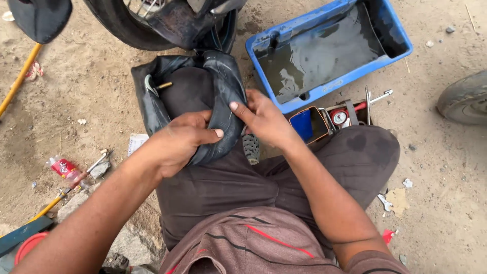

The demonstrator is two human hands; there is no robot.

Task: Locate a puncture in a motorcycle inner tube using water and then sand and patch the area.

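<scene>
- Head view looks straight down at us crouched on sandy ground, with our left hand point(175, 142) and right hand point(264, 119) both closed on a black rubber inner tube point(203, 96) draped over our knees.
- Our left hand wraps the tube's lower fold, thumb on top; our right hand pinches the fold just beside it, index finger pressed flat on the rubber. The two hands sit close together, almost touching.
- We judge the tube could slip off our lap into the dirt if either hold loosens, since the rubber looks limp and hangs heavily to the far side.
- Grit from the sandy ground point(91, 76) could cling to the rubber and, we think, scratch it or hide a small hole.
- The brass valve stem point(163, 86) pokes out at the tube's far left fold; a sharp tug there could stress its base.
- A rasp-like tool with a rough, studded surface point(250, 148) rests under our right hand; it could snag the rubber if we shift carelessly.
- The blue plastic tub point(395, 30), rectangular and holding dark water, stands just beyond our right hand and could be tipped by an elbow.
- The tube is matte, soft and creased; the tyre point(127, 30) beyond it looks thick and stiff.
- A pressure gauge with a round dial point(339, 117) lies among metal tools near the tub.
</scene>
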